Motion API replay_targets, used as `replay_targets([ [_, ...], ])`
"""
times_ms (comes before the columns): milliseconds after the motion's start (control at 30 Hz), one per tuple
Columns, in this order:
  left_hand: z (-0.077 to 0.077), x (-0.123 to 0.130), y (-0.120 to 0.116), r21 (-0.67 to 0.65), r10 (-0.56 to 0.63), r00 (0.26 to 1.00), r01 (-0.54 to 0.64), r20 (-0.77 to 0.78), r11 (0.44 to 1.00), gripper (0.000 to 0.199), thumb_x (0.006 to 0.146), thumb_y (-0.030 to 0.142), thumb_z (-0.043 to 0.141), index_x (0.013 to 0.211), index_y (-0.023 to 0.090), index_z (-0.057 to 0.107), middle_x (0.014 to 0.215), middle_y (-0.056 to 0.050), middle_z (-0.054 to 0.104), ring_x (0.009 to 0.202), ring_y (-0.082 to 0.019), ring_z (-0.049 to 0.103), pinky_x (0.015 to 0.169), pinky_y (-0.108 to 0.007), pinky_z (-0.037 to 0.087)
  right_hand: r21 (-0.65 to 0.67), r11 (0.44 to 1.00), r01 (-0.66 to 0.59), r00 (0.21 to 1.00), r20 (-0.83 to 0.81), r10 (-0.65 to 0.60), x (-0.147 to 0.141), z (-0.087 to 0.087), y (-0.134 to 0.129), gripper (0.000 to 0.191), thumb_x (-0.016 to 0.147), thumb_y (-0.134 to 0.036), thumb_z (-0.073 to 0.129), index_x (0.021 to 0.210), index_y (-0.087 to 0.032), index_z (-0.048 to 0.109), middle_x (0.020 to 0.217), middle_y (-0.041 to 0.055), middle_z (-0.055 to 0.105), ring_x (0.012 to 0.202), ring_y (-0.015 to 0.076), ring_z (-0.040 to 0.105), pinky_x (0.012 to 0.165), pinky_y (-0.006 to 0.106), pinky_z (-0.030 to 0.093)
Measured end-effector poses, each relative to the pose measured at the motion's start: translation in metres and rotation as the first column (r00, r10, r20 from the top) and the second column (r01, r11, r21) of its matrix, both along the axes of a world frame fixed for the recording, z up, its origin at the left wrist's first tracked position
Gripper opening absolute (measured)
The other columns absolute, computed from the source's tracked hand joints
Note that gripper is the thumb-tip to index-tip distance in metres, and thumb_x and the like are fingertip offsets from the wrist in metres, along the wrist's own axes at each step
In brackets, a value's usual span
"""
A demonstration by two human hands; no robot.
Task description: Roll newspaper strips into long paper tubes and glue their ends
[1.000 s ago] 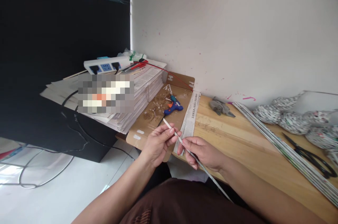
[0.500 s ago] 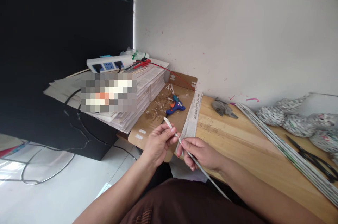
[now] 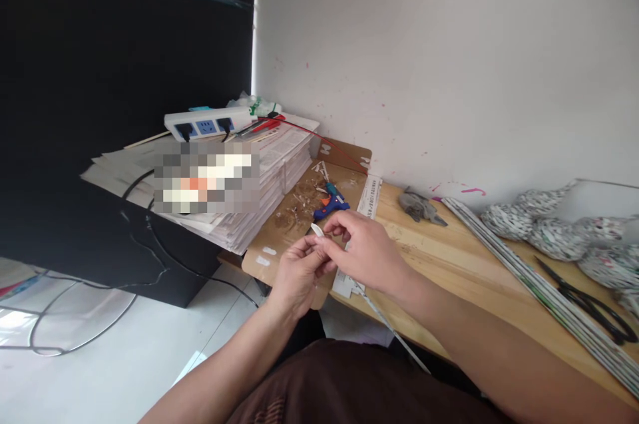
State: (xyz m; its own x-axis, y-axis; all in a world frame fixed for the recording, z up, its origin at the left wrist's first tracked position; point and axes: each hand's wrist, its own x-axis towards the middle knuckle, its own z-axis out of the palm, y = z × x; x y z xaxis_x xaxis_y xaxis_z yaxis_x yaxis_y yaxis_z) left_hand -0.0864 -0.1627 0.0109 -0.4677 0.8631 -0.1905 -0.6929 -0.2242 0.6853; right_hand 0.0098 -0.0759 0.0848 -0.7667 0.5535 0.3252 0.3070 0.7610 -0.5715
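Note:
A thin rolled paper tube point(image 3: 392, 327) slants from my lap up between my two hands, its flattened white tip pointing away from me. My left hand point(image 3: 298, 272) pinches it just below that tip. Over the same spot, my right hand point(image 3: 368, 249) curls with thumb and fingers closed at the tube's upper end, touching the left fingertips. The fingers cover part of the tube there. Just past the hands, a blue glue gun point(image 3: 331, 203) lies on a glue-stained cardboard sheet point(image 3: 254, 256).
Left stands a tall stack of newspaper sheets point(image 3: 294, 171) with a power strip point(image 3: 212, 123) on top. On the wooden table point(image 3: 449, 264) are a grey cloth point(image 3: 419, 206), several long paper tubes point(image 3: 529, 284), black scissors point(image 3: 584, 301) and woven paper shapes point(image 3: 554, 234). Black cables point(image 3: 187, 264) hang at left.
My right hand has moved up along the tube from below my left hand to the flattened tip. My left hand keeps its pinch in nearly the same place.

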Motion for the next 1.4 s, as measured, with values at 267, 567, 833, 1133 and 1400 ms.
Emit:
replay_targets([
  [267,0.003,-0.006,-0.008,-0.040,-0.008,0.999,0.009,0.033,0.999,0.026,0.064,0.017,0.081,0.082,0.010,0.065,0.073,-0.003,0.068,0.061,-0.008,0.064,0.058,-0.016,0.055,-0.439,0.896,-0.063,0.998,-0.012,0.065,-0.013,-0.015,0.009,0.017,0.085,-0.032,0.054,0.081,-0.018,0.062,0.070,0.0003,0.065,0.060,0.0112,0.059,0.057,0.023,0.044],
  [567,-0.002,-0.016,-0.016,-0.053,0.014,0.998,-0.011,0.060,0.999,0.026,0.066,0.015,0.080,0.083,0.014,0.060,0.078,-0.004,0.070,0.077,-0.017,0.071,0.063,-0.018,0.057,-0.328,0.938,0.109,0.974,0.224,-0.035,-0.047,-0.055,0.064,0.029,0.089,-0.031,0.048,0.115,-0.023,0.059,0.077,0.0013,0.065,0.066,0.0143,0.061,0.066,0.027,0.048],
  [833,-0.001,-0.025,-0.027,-0.065,0.047,0.997,-0.043,0.058,0.997,0.025,0.068,0.013,0.078,0.083,0.015,0.058,0.078,-0.005,0.070,0.076,-0.017,0.071,0.063,-0.018,0.057,-0.115,0.960,0.256,0.937,0.274,-0.218,-0.074,-0.060,0.066,0.029,0.088,-0.044,0.048,0.096,-0.022,0.065,0.089,0.0081,0.068,0.090,0.0254,0.064,0.078,0.035,0.046],
  [1133,-0.002,-0.027,-0.025,-0.065,0.018,0.998,-0.015,0.053,0.998,0.025,0.067,0.013,0.079,0.082,0.014,0.060,0.074,-0.003,0.068,0.075,-0.016,0.070,0.063,-0.018,0.057,-0.623,0.768,0.147,0.921,-0.196,-0.335,-0.027,-0.041,0.069,0.022,0.080,-0.035,0.055,0.096,-0.024,0.046,0.076,-0.0031,0.056,0.060,0.0159,0.066,0.054,0.027,0.051],
  [1400,0.005,-0.032,-0.020,-0.036,0.039,0.999,-0.039,0.019,0.999,0.026,0.065,0.015,0.081,0.082,0.013,0.062,0.075,-0.004,0.069,0.073,-0.016,0.070,0.061,-0.018,0.057,-0.893,0.350,-0.282,0.875,-0.389,-0.289,0.003,-0.016,0.044,0.040,0.062,-0.018,0.072,0.094,-0.020,0.048,0.081,-0.0033,0.054,0.057,0.0078,0.058,0.042,0.015,0.035],
])
